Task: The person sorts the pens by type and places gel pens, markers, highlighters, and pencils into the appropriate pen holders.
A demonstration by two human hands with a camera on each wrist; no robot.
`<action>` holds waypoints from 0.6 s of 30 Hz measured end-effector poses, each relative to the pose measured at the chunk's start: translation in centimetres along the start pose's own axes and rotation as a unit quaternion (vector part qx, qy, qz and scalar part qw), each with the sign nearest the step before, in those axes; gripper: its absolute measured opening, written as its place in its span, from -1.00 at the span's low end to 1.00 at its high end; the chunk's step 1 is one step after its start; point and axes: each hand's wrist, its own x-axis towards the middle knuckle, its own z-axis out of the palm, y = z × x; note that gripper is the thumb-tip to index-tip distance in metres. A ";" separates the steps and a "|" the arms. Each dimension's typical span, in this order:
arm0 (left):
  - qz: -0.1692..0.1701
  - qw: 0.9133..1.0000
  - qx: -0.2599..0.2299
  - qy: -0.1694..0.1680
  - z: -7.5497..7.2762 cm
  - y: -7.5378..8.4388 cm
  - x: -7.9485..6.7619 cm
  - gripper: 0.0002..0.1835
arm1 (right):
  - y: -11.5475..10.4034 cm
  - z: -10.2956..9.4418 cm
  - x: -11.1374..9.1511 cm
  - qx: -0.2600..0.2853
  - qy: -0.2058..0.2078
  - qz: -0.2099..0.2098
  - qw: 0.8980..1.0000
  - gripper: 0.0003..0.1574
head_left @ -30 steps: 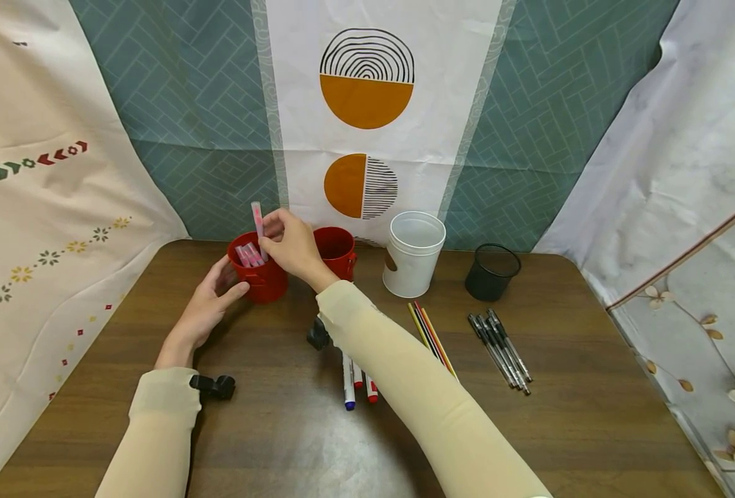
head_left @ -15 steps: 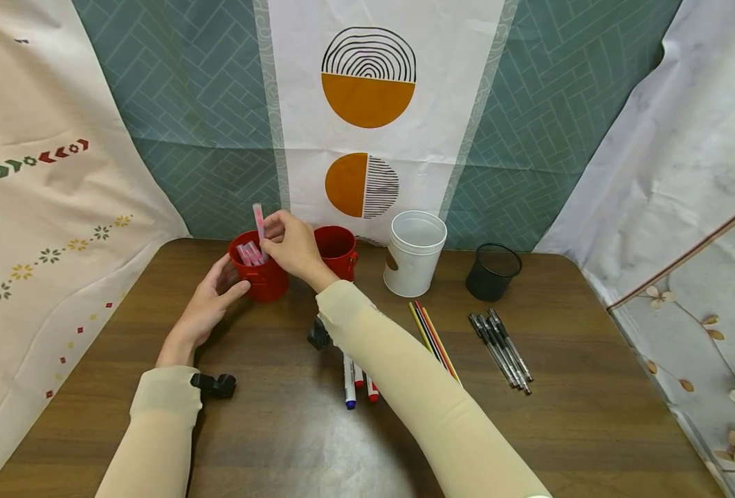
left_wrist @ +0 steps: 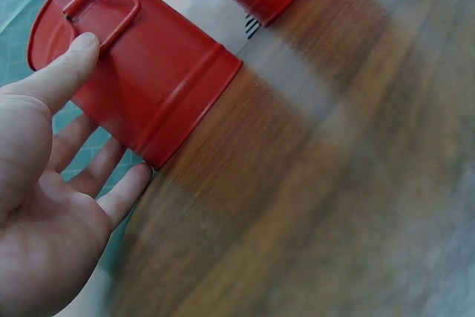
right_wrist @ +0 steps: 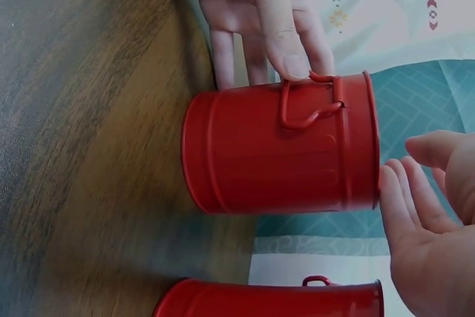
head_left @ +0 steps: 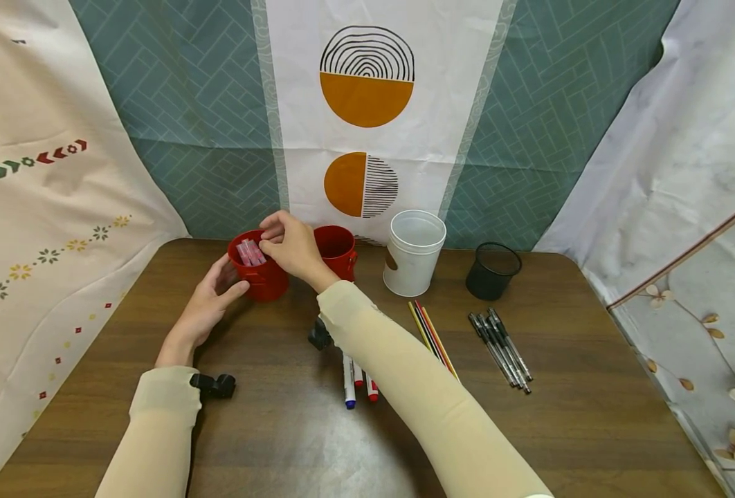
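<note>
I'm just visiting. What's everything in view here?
Left red bucket: one, red, far left of the row
Second red bucket: one, red, left of the white one
White bucket: one, white, beside it
Dark cup: one, black, right end
Sticks: several, pink, inside the left red bucket
Markers: at least three, white with blue or red ends, mid-table
Pencils: several, mixed colours, before the white bucket
Pens: several, clear and black, before the dark cup
Table: one, brown, underneath
Cloths: several, teal, white, cream, behind and beside
Wrist devices: two, black, at the wrists
Sleeves: two, cream, on the forearms
Hands: two, bare, at the left red bucket
</note>
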 end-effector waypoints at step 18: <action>0.029 0.999 -0.019 -0.001 -1.0 1.3 -0.4 -0.09 | -0.5 -6.8 -2.3 0.008 -0.051 -0.028 0.998 -0.66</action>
